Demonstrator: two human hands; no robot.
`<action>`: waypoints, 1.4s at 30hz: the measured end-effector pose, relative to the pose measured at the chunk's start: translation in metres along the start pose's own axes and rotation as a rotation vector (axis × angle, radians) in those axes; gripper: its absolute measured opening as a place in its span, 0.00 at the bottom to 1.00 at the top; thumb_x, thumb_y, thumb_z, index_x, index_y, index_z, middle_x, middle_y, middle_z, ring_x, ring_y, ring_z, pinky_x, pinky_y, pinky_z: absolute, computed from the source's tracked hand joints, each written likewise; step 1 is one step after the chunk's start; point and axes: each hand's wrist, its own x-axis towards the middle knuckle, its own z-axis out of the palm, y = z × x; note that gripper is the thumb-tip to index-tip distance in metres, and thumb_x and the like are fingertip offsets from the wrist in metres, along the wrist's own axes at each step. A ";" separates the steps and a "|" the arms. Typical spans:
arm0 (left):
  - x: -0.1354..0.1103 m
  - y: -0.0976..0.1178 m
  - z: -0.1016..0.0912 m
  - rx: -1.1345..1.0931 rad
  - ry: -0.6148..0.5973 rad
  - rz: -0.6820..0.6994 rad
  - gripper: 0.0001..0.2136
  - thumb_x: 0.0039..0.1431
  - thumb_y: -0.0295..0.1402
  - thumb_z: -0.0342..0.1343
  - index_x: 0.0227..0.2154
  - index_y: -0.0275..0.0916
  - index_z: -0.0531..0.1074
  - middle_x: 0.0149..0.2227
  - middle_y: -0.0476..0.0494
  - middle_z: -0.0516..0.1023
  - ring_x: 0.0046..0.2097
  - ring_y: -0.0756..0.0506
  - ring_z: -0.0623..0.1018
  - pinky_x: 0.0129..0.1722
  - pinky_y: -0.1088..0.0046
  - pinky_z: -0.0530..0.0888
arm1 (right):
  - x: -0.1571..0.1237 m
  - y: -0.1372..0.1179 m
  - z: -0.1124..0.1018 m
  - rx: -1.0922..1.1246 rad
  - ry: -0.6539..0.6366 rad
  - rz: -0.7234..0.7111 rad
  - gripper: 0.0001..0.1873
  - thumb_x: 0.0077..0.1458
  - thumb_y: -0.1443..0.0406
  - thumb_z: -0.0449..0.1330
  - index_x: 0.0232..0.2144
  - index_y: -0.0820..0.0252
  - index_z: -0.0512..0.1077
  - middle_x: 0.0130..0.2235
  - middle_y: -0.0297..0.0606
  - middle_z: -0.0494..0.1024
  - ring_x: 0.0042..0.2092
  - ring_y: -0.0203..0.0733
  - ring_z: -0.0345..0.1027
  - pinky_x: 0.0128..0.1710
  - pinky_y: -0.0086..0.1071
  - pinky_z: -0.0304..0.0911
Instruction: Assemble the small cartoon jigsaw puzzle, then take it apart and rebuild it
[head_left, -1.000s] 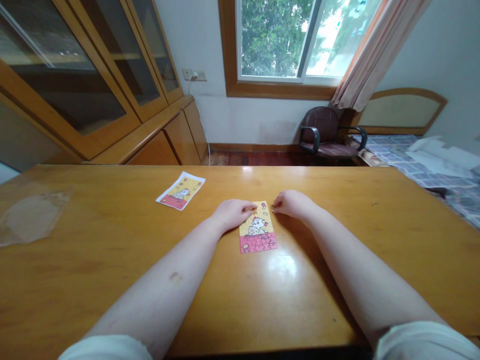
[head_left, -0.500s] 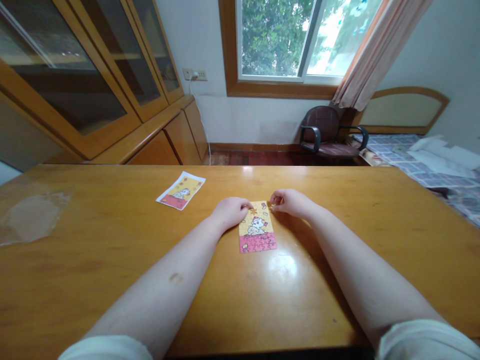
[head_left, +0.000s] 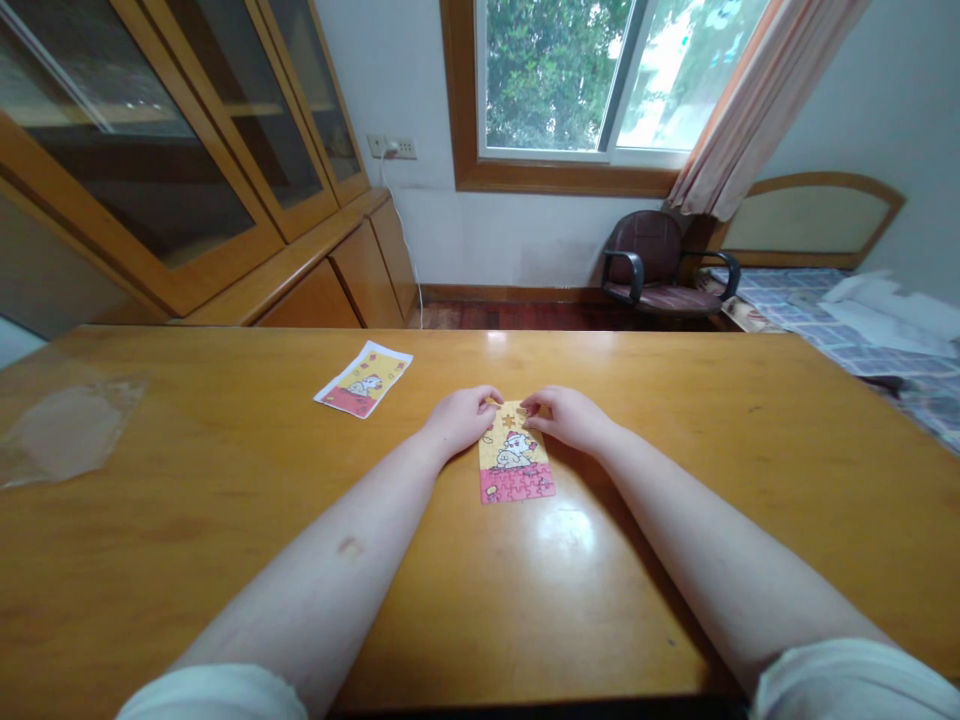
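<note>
Yellow-and-pink cardboard jigsaw puzzle on honey-coloured wooden table: lower section assembled, gaps remain nr top edge; L hand & R hand curled, fingertips at puzzle's top, pinch on any piece indeterminable; white-bordered printed picture card lies left of puzzle.

Before me, the jigsaw puzzle is yellow above and pink below, with a white cartoon animal in a red hat. The picture card matches it, on my honey-orange table. The bedspread shows blue-and-white checks.
</note>
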 end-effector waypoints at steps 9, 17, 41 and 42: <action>0.000 0.000 0.000 0.000 -0.001 -0.003 0.12 0.55 0.32 0.49 0.37 0.43 0.76 0.26 0.50 0.77 0.32 0.46 0.74 0.30 0.74 0.66 | -0.004 -0.001 -0.007 -0.122 -0.035 -0.067 0.07 0.52 0.61 0.63 0.32 0.57 0.78 0.36 0.37 0.76 0.37 0.38 0.70 0.39 0.29 0.62; 0.002 -0.001 0.003 0.018 -0.001 -0.007 0.11 0.55 0.33 0.49 0.36 0.43 0.77 0.26 0.50 0.77 0.32 0.46 0.75 0.29 0.74 0.65 | -0.003 -0.007 0.002 -0.143 -0.016 -0.080 0.08 0.55 0.63 0.60 0.35 0.57 0.78 0.37 0.37 0.76 0.37 0.37 0.70 0.38 0.28 0.61; 0.001 0.000 0.002 0.081 0.003 0.018 0.12 0.57 0.34 0.48 0.37 0.44 0.76 0.32 0.47 0.79 0.34 0.45 0.76 0.33 0.73 0.68 | -0.007 -0.011 0.006 -0.166 0.019 -0.153 0.13 0.60 0.61 0.54 0.41 0.57 0.77 0.39 0.39 0.76 0.39 0.39 0.70 0.39 0.29 0.61; 0.000 0.000 0.002 0.098 0.006 0.019 0.12 0.57 0.34 0.48 0.38 0.44 0.76 0.33 0.46 0.79 0.35 0.45 0.76 0.34 0.73 0.69 | -0.006 -0.010 0.006 -0.171 0.033 -0.126 0.13 0.60 0.61 0.54 0.41 0.58 0.76 0.39 0.39 0.76 0.38 0.39 0.70 0.39 0.29 0.61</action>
